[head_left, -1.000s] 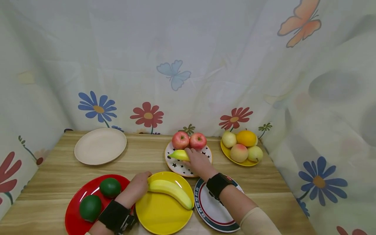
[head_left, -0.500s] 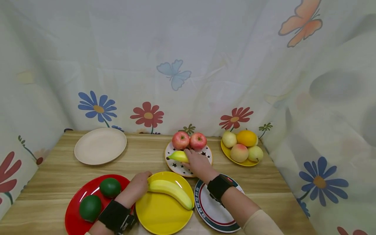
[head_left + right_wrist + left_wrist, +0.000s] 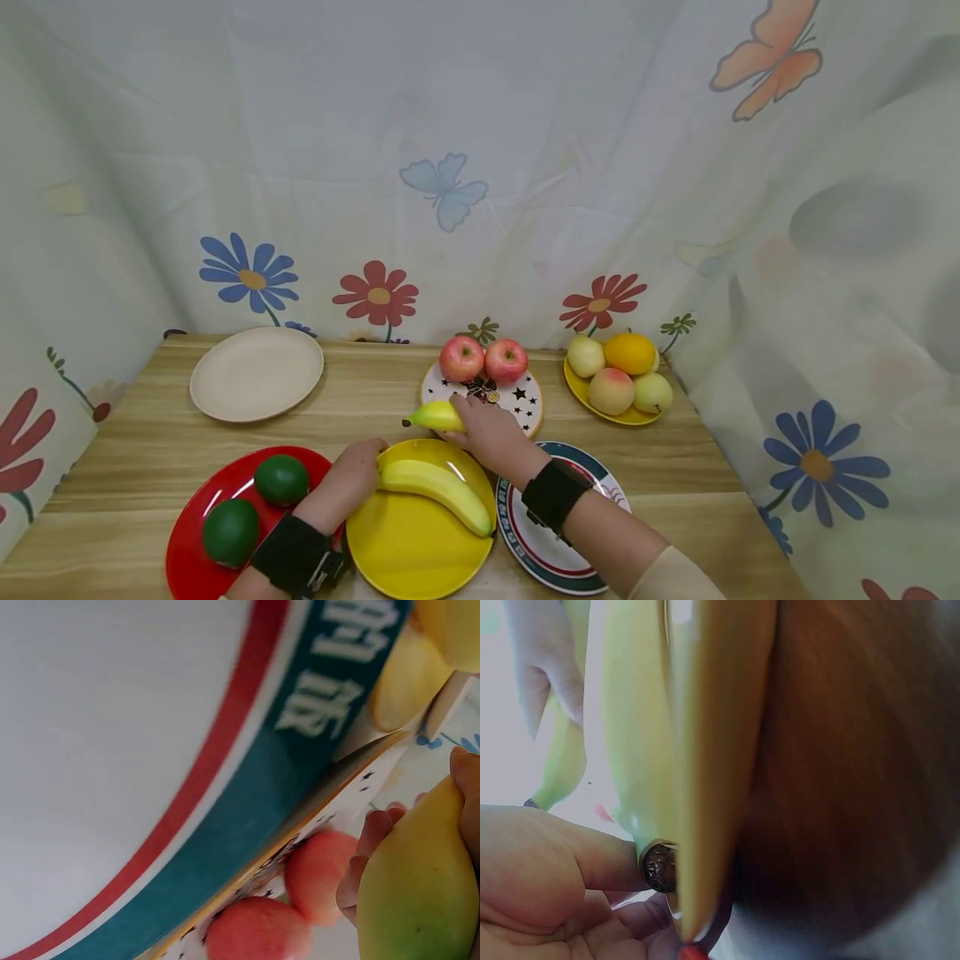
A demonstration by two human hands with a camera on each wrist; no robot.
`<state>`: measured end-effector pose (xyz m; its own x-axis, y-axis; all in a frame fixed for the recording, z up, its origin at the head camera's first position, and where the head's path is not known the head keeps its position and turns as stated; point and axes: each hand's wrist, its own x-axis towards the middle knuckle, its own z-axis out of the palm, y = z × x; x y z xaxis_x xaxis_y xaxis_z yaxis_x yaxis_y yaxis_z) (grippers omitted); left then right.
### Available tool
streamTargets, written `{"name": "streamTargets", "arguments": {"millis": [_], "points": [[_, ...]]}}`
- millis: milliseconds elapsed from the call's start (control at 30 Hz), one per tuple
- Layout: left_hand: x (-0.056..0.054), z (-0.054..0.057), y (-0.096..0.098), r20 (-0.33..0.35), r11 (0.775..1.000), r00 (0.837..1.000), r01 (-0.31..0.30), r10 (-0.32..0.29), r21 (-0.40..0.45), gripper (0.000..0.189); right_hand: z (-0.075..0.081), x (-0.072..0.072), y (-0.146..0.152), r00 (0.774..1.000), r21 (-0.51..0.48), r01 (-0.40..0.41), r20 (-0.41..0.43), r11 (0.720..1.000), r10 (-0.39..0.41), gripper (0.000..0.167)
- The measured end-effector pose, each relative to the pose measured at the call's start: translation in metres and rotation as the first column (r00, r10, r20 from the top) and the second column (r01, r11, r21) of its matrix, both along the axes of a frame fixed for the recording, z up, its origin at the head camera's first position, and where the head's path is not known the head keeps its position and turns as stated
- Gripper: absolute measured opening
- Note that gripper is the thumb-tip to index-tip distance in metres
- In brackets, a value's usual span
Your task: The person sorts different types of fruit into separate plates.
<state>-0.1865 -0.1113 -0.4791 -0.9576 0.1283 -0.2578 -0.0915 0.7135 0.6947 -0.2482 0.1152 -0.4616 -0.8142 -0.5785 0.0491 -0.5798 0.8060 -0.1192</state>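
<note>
My right hand point(image 3: 491, 437) grips a yellow-green banana point(image 3: 437, 416) over the gap between the star-patterned plate point(image 3: 531, 408) and the yellow plate point(image 3: 390, 550). In the right wrist view the fingers point(image 3: 360, 874) and thumb wrap round this banana point(image 3: 420, 892). On the yellow plate lies a second banana point(image 3: 438, 487). My left hand point(image 3: 352, 475) pinches the plate's left rim; in the left wrist view its thumb point(image 3: 607, 859) lies beside the dark tip point(image 3: 660, 866) of the second banana, fingers behind the rim. Two red apples point(image 3: 461, 359) sit at the back of the star plate.
A red plate point(image 3: 183, 542) with two dark green fruits point(image 3: 231, 532) stands at left. Behind it is a beige plate point(image 3: 255, 375). A white plate with a dark green rim point(image 3: 555, 579) lies under the right forearm. A small yellow dish point(image 3: 581, 396) at back right holds several fruits.
My right hand has moved the banana from over the star plate toward me and slightly left, up to the yellow plate's far edge. The left hand stays on the rim.
</note>
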Motion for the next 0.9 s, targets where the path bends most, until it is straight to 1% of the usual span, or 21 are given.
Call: {"name": "streamTargets", "arguments": {"millis": [200,300,367,533,600,667,767,833,867,900], "points": [[0.001,-0.001,0.000,0.028,0.999,0.999,-0.027,0.026,0.026,0.032,0.001,0.015,-0.012,0.999,-0.014,-0.054,0.001,0.998,0.054,0.045],[0.002,-0.001,0.000,0.007,1.000,1.000,-0.023,0.023,0.021,0.034,0.003,0.023,-0.018,0.997,-0.013,-0.070,0.019,0.997,0.070,0.046],[0.003,0.000,0.000,-0.012,0.999,1.000,-0.026,0.026,0.044,0.033,0.005,0.028,-0.021,0.996,-0.005,-0.080,0.023,0.997,0.081,0.048],[0.006,0.001,0.000,-0.080,0.991,0.997,-0.010,0.021,0.134,0.015,0.010,0.042,-0.028,0.993,0.011,-0.116,0.022,0.993,0.115,0.047],[0.006,0.002,0.000,-0.097,0.989,0.995,0.001,0.013,0.145,0.008,0.012,0.048,-0.029,0.993,0.014,-0.119,0.028,0.993,0.119,0.046],[0.006,0.002,0.000,-0.112,0.993,0.994,0.017,-0.003,0.118,0.006,0.014,0.052,-0.030,0.993,0.017,-0.112,0.044,0.994,0.111,0.046],[0.005,0.002,-0.001,-0.118,0.998,0.993,0.029,-0.021,0.061,0.012,0.016,0.058,-0.029,0.993,0.027,-0.105,0.053,0.994,0.104,0.046],[0.004,0.001,-0.001,-0.124,0.999,0.991,0.043,-0.041,0.016,0.015,0.016,0.062,-0.027,0.992,0.024,-0.116,0.053,0.993,0.115,0.046],[0.004,0.001,-0.001,-0.123,0.999,0.991,0.046,-0.046,0.003,0.016,0.016,0.064,-0.026,0.991,0.021,-0.126,0.049,0.992,0.125,0.045],[0.003,0.001,-0.001,-0.103,0.999,0.994,0.043,-0.043,0.001,0.017,0.016,0.065,-0.025,0.990,0.018,-0.137,0.044,0.990,0.136,0.045]]}}
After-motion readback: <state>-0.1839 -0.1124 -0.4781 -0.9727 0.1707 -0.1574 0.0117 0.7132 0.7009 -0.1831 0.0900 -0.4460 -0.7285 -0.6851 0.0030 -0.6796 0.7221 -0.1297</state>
